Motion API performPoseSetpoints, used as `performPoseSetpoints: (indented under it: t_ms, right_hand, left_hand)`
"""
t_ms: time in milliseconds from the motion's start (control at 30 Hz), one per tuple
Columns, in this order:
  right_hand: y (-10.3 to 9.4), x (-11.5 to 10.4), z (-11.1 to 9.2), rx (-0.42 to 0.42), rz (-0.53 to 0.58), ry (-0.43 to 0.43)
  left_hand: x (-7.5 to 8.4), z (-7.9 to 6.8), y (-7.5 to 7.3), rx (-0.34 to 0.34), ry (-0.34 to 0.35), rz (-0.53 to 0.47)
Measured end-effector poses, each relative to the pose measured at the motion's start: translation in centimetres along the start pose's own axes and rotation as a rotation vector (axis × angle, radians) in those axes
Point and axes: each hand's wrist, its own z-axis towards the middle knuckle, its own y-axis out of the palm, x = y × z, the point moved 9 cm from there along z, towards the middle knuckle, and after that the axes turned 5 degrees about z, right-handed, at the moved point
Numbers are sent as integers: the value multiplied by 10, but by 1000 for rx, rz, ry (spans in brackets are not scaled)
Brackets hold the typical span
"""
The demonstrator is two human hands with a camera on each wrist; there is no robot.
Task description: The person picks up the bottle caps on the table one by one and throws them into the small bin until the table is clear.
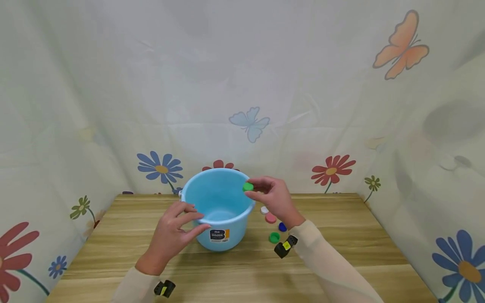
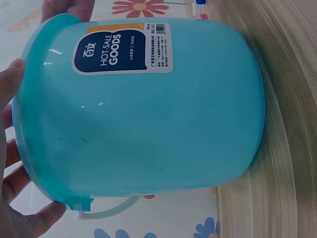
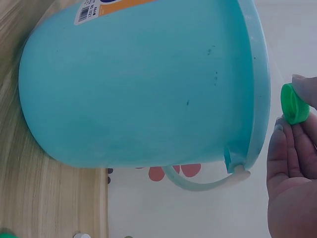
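Note:
A light blue plastic bucket (image 1: 227, 231) stands upright on the wooden table, its label facing me. My left hand (image 1: 172, 231) holds its near left rim, fingers over the inside and thumb outside; in the left wrist view the thumb (image 2: 11, 79) lies against the rim. My right hand (image 1: 274, 200) pinches a green bottle cap (image 1: 248, 187) between thumb and fingers, at the bucket's right rim. The right wrist view has that green cap (image 3: 293, 105) just beyond the rim, its hollow side showing. Inside the bucket, the visible wall and floor are bare.
Right of the bucket lie a white cap (image 1: 264, 210), a pink cap (image 1: 270, 218), a blue cap (image 1: 282, 227) and another green cap (image 1: 274, 237). The bucket's pale handle (image 3: 193, 184) hangs at its far side. A flower-printed curtain (image 1: 189, 84) closes off the table's back and sides.

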Motion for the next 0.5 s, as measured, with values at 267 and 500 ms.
performPoseSetpoints:
  t_ms: [267,500]
  right_hand:
    - [6,-3,3,1,26,13]
    - [11,-3,5,9,27,35]
  left_hand:
    - [2,1,-2,-4,-2,7]
    - [2,1,-1,-10,-3,7]
